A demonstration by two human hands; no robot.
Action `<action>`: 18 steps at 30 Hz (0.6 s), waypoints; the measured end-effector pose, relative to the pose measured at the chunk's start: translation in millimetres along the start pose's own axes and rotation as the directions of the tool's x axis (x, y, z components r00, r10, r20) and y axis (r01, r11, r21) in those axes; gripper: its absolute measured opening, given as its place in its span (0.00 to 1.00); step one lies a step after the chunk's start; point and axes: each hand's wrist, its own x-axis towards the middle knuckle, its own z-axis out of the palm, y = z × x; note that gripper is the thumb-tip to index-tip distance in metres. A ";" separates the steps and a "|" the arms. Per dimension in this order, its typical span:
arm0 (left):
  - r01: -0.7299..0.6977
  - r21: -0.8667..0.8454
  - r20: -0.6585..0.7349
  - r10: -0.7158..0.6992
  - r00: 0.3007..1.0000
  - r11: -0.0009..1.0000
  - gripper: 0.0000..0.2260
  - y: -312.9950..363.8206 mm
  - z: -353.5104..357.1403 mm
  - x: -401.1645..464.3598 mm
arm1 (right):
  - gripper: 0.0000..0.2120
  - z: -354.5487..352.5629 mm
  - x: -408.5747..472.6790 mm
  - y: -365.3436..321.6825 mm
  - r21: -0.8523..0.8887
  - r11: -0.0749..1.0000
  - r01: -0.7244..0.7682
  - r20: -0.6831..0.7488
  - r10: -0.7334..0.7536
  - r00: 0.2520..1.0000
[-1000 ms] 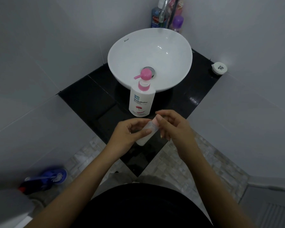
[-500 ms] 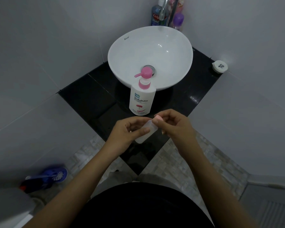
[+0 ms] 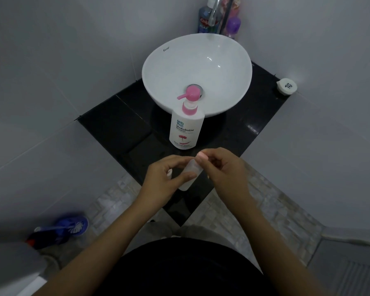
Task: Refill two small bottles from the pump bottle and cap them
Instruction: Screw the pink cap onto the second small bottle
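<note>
A white pump bottle (image 3: 186,131) with a pink pump head stands on the black counter (image 3: 115,124) in front of the basin. Below it, over the counter's near corner, my left hand (image 3: 165,178) grips a small translucent bottle (image 3: 190,171), tilted with its top pointing up and right. My right hand (image 3: 224,169) pinches the bottle's pinkish cap (image 3: 201,155) at the top end between thumb and fingers. Only one small bottle shows; my fingers hide part of it.
A white round basin (image 3: 198,75) sits on the counter, a chrome tap and several toiletry bottles (image 3: 218,16) behind it. A small white round container (image 3: 286,86) lies at the counter's right corner. A blue toilet brush (image 3: 66,227) lies on the floor, left.
Both hands, with the small bottle, have shifted slightly upward toward the pump bottle. The right fingers stay on the cap and have changed their hold a little.
</note>
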 end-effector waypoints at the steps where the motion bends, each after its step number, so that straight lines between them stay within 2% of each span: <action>1: -0.008 0.023 -0.005 0.008 1.000 1.000 0.14 -1.4 -0.3 -0.6 | 0.03 1.6 -0.5 1.0 -0.049 0.998 0.034 -0.003 -0.034 0.999; 5: 0.004 0.107 0.013 -0.005 1.000 0.994 0.17 -7.1 -5.3 1.6 | 0.04 2.7 2.1 7.2 -0.191 0.967 0.167 0.065 -0.157 0.985; 8: 0.050 0.131 0.008 -0.052 0.999 0.990 0.23 -12.9 -10.6 2.2 | 0.06 5.7 4.8 16.8 -0.263 0.941 0.214 0.151 -0.179 0.972; 11: 0.084 0.148 -0.019 -0.082 0.996 0.985 0.22 -18.0 -18.4 2.8 | 0.09 14.3 6.4 31.1 -0.350 0.919 0.181 0.223 -0.105 0.969; 18: 0.122 0.117 -0.083 -0.113 0.990 0.986 0.14 -25.1 -29.9 2.9 | 0.11 30.5 10.2 47.8 -0.393 0.914 0.106 0.269 0.003 0.963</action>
